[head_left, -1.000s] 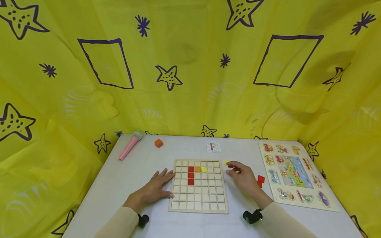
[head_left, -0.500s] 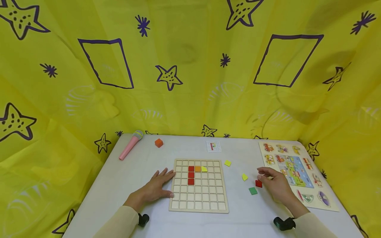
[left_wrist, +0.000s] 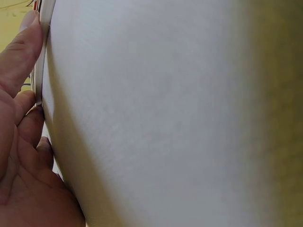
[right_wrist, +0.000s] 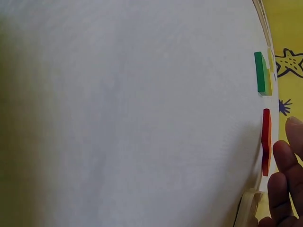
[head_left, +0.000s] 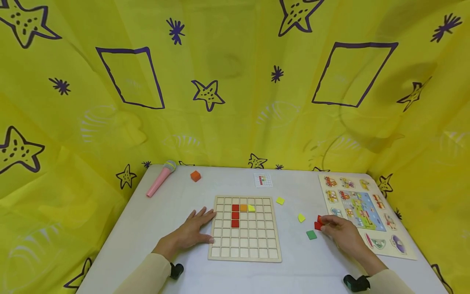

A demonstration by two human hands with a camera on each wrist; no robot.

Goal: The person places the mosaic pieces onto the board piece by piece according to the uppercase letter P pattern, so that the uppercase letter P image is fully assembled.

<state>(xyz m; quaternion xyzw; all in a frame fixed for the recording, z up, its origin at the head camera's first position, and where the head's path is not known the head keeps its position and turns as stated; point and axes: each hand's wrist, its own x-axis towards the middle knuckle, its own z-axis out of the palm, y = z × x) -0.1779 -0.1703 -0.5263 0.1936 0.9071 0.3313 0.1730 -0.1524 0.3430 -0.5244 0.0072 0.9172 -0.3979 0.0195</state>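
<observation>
the right hand lies on the white table right of the wooden grid board, its fingertips curled onto the red tiles; whether it pinches them i cannot tell. a green tile sits just beside them. the left hand rests flat, fingers spread, against the board's left edge.

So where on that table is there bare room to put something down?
The widest bare patch lies between the pink microphone, the orange cube and the left hand. The near edge below the grid board is bare too. It is crowded between the board and the picture puzzle, where loose tiles and the right hand sit.
</observation>
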